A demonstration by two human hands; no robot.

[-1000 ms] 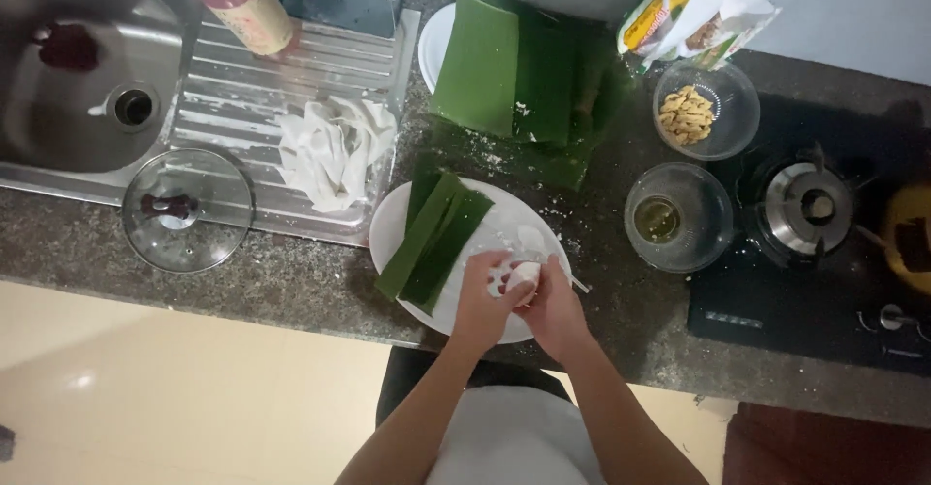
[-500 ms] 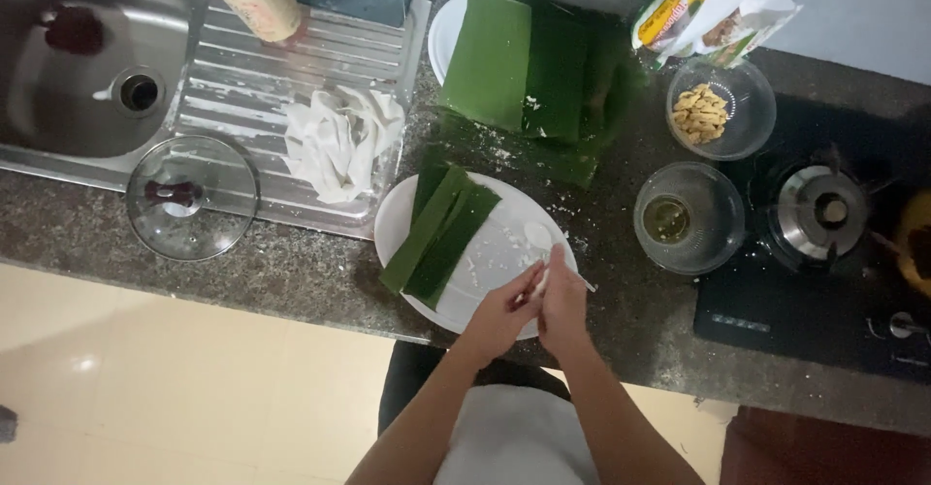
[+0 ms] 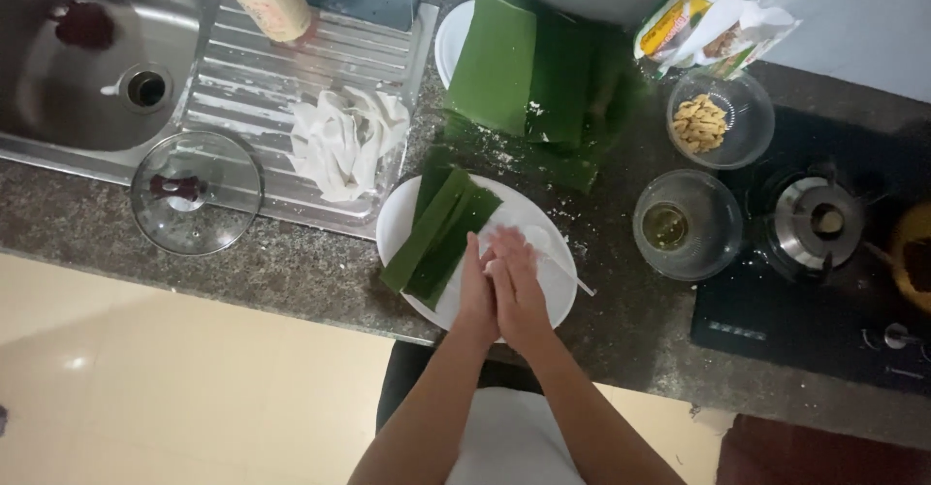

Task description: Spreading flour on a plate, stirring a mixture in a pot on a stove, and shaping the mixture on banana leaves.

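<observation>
My left hand point(image 3: 477, 291) and my right hand point(image 3: 519, 286) are pressed palm to palm over the near half of a white plate point(image 3: 398, 218). The white lump seen earlier is hidden between the palms. Folded green leaf strips point(image 3: 441, 233) lie on the plate's left side, just left of my left hand. A thin white utensil point(image 3: 567, 276) rests on the plate's right rim, beside my right hand.
A stack of green leaves point(image 3: 538, 78) lies behind the plate. To the right are a glass bowl of oil point(image 3: 687, 225), a bowl of nuts point(image 3: 718, 116), a snack packet point(image 3: 713, 24) and a stove burner point(image 3: 815, 218). To the left are a glass lid point(image 3: 197, 192), a white cloth point(image 3: 347, 141) and a sink point(image 3: 58, 68).
A second ago my fingers held a white lump in plain sight over the plate. My palms have since closed flat around it, and the lump is out of sight.
</observation>
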